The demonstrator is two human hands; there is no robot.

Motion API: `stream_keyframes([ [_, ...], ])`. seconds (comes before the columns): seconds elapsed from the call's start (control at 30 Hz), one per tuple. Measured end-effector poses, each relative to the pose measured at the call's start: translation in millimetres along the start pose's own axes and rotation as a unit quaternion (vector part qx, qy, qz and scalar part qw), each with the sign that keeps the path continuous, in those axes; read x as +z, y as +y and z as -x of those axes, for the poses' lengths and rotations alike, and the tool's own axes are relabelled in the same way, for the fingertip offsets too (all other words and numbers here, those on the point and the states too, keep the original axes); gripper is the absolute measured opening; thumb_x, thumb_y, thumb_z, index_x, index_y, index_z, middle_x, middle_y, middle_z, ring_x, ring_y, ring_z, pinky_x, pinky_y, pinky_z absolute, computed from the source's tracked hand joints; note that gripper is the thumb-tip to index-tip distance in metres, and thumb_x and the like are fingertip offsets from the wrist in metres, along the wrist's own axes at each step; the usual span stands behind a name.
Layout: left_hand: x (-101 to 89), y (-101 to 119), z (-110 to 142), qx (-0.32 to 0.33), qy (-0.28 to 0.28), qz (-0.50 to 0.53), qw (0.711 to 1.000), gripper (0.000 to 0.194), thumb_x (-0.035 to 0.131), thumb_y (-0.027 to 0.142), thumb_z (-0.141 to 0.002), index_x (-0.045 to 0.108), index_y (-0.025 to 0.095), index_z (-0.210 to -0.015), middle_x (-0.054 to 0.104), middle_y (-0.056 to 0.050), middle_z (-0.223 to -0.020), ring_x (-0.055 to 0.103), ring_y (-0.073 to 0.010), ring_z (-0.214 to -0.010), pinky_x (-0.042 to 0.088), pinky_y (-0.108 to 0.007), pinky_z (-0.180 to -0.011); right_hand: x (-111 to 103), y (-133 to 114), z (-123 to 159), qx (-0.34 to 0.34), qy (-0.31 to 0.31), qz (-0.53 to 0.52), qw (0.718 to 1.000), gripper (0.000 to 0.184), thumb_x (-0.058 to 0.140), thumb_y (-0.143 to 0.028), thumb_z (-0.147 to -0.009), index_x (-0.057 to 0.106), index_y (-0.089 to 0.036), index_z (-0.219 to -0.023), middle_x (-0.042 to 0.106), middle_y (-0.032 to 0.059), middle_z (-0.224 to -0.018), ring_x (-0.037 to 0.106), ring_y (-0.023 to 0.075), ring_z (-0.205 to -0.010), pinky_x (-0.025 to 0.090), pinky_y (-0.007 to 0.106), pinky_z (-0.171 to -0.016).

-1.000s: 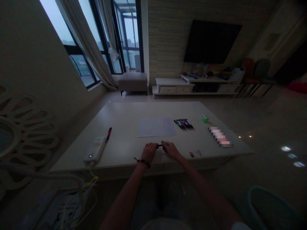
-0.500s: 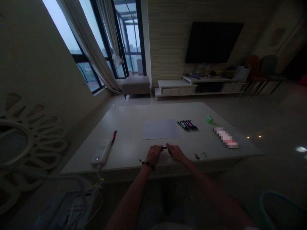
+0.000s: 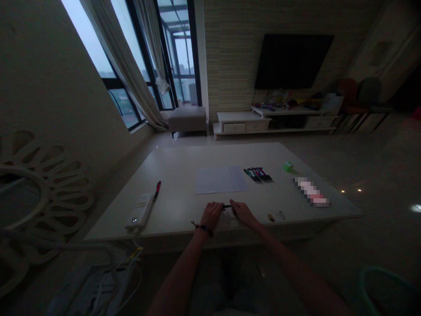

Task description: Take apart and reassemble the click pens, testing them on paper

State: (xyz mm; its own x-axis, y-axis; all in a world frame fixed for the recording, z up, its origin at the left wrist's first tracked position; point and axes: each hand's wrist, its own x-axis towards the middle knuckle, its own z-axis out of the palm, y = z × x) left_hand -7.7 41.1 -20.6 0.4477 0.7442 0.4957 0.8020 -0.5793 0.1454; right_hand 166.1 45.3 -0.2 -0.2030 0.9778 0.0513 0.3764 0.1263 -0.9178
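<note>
Near the front edge of the white table (image 3: 177, 206), both my hands grip a slim black pen (image 3: 227, 206). Its middle shows in the gap between them; its ends are hidden in the fingers. My left hand (image 3: 213, 213), with a dark bracelet at the wrist, is closed on one end. On the other end my right hand (image 3: 241, 212) is closed, too. Just beyond the hands lies a sheet of white paper (image 3: 221, 180). A row of several pens (image 3: 258, 174) sits right of the paper.
Left on the table are a white power strip (image 3: 140, 212) with a cable and a red-and-black pen or cutter (image 3: 157, 191). A green cube-shaped item (image 3: 288, 166), a blurred-out pink object (image 3: 311, 192), a small brown piece (image 3: 271, 217) and a clear piece (image 3: 281, 215) lie right.
The whole view has shifted slightly, so things appear a little lower. Both hands keep hold of the pen in nearly the same pose.
</note>
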Motion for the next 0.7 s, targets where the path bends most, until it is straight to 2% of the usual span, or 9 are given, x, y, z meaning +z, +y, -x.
stream_keyframes([
  [0.1, 0.3, -0.7, 0.4, 0.003, -0.002, 0.001, 1.0, 0.015, 0.042, 0.025, -0.089, 0.053, 0.019, -0.097, 0.06, -0.004, -0.082, 0.052, -0.0164, -0.08, 0.037, -0.032, -0.075, 0.6, -0.2, 1.5, -0.029, -0.009, -0.012, 0.999, 0.048, 0.039, -0.058, -0.081, 0.05, -0.017, -0.058, 0.045, -0.003, -0.05, 0.042, 0.0105, -0.049, 0.031, 0.023, -0.051],
  [0.23, 0.2, -0.4, 0.6, 0.004, -0.006, 0.007, 1.0, 0.016, 0.04, 0.025, -0.09, 0.054, 0.02, -0.096, 0.06, -0.004, -0.081, 0.052, -0.0166, -0.081, 0.037, -0.033, -0.075, 0.5, 1.6, 2.9, 0.013, -0.009, -0.027, 1.0, 0.054, 0.031, -0.059, -0.083, 0.046, -0.018, -0.052, 0.04, -0.0031, -0.044, 0.039, 0.0107, -0.044, 0.03, 0.023, -0.048],
  [0.33, 0.1, 0.0, 0.4, 0.003, -0.009, 0.004, 1.0, 0.016, 0.04, 0.025, -0.09, 0.054, 0.019, -0.096, 0.06, -0.003, -0.081, 0.052, -0.0165, -0.08, 0.037, -0.032, -0.075, -1.3, 2.4, 1.7, -0.033, -0.011, -0.006, 0.999, 0.046, 0.043, -0.057, -0.079, 0.054, -0.017, -0.062, 0.048, -0.002, -0.053, 0.044, 0.0117, -0.053, 0.032, 0.023, -0.052],
  [0.4, 0.4, 0.1, 0.4, 0.004, -0.012, 0.004, 1.0, 0.016, 0.04, 0.025, -0.09, 0.054, 0.019, -0.095, 0.06, -0.003, -0.081, 0.052, -0.0163, -0.079, 0.037, -0.032, -0.073, -2.1, 2.9, 0.1, -0.048, -0.01, -0.008, 0.999, 0.043, 0.045, -0.056, -0.078, 0.054, -0.017, -0.063, 0.049, -0.0022, -0.056, 0.044, 0.0116, -0.055, 0.032, 0.023, -0.053],
  [0.53, 1.0, 0.0, 1.1, 0.0, -0.014, 0.008, 1.0, 0.016, 0.04, 0.026, -0.09, 0.053, 0.019, -0.095, 0.061, -0.004, -0.083, 0.052, -0.0161, -0.079, 0.038, -0.031, -0.073, -3.2, 3.6, -1.7, 0.0, -0.043, -0.029, 0.999, 0.049, 0.037, -0.056, -0.082, 0.051, -0.017, -0.057, 0.04, -0.004, -0.047, 0.038, 0.0106, -0.046, 0.029, 0.023, -0.048],
  [0.7, -0.2, -0.4, 2.2, 0.004, -0.012, 0.016, 1.0, 0.016, 0.04, 0.026, -0.09, 0.053, 0.02, -0.095, 0.06, -0.004, -0.081, 0.053, -0.0162, -0.077, 0.039, -0.032, -0.072, -4.7, 4.5, 0.3, -0.078, -0.02, 0.025, 0.996, 0.041, 0.042, -0.052, -0.082, 0.055, -0.017, -0.066, 0.052, -0.0011, -0.059, 0.046, 0.0123, -0.058, 0.033, 0.024, -0.056],
])
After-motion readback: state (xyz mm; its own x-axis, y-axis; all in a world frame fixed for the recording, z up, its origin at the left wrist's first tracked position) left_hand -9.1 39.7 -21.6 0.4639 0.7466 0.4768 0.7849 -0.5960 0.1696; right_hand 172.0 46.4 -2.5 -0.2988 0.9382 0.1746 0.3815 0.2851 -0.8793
